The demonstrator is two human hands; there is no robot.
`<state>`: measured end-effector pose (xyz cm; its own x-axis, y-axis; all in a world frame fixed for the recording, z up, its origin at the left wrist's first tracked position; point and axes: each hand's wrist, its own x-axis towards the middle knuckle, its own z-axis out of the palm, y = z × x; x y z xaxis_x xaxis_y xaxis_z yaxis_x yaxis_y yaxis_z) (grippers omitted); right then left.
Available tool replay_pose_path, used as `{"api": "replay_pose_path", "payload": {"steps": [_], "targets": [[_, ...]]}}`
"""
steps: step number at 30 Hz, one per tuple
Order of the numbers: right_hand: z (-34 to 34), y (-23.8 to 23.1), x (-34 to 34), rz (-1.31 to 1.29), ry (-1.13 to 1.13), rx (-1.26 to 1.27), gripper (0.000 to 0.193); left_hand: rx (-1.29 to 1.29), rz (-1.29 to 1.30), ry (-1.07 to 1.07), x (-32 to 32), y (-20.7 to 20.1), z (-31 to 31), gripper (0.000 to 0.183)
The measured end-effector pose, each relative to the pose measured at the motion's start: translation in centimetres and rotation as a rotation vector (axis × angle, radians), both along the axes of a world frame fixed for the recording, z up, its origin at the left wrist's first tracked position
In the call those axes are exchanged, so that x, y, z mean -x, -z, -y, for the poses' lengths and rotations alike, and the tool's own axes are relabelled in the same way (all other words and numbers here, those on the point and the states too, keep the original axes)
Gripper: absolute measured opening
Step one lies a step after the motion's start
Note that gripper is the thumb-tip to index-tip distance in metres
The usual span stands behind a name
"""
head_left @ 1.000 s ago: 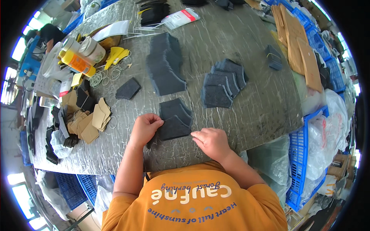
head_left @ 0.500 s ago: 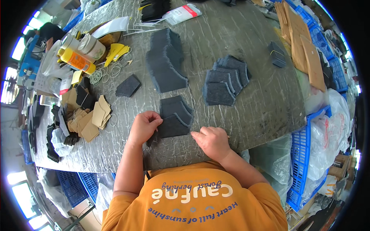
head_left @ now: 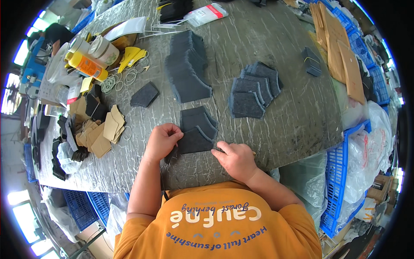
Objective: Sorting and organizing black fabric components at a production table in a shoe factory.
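Observation:
A small stack of dark blue-grey fabric pieces with curved, frayed edges lies on the table in front of me. My left hand is closed in a pinch at the stack's left edge, and a dark fabric scrap shows under its palm. At the near right corner of the stack, my right hand has its thumb and forefinger tips, with the other fingers curled in. A small tan tip sticks out beside its knuckles; what it belongs to is hidden. Farther off lie a long overlapping fabric stack and a fanned stack.
A single dark piece lies left of the stacks. Card templates, rubber bands, a yellow bottle and a white jar crowd the left. A banded bundle and brown paper lie right; blue crates stand beyond the edge.
My right forefinger has lifted slightly from the thumb at the stack's corner. My left hand keeps its pinch, and the whole view has shifted a little.

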<state>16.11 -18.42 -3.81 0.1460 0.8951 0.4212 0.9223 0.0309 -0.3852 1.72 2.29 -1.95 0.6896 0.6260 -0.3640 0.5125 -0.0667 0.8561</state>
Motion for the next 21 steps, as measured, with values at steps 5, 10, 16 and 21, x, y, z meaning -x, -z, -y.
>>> {"api": "replay_pose_path", "payload": {"steps": [5, 10, 16, 21], "targets": [[-0.16, -0.09, -0.09, 0.052, -0.032, -0.016, 0.008, 0.004, 0.000, -0.006, 0.09, 0.07, -0.12, 0.005], [-0.37, -0.42, -0.29, 0.137, -0.099, 0.073, 0.005, -0.023, -0.022, -0.013, -0.16, -0.10, 0.07, 0.005], [-0.44, -0.41, -0.36, 0.186, -0.114, 0.111, 0.003, -0.074, -0.062, -0.016, -0.17, -0.59, 0.13, 0.009], [-0.52, -0.59, -0.47, 0.187, -0.120, 0.130, 0.003, -0.237, -0.092, 0.007, -0.28, -0.22, 0.42, 0.009]]}}
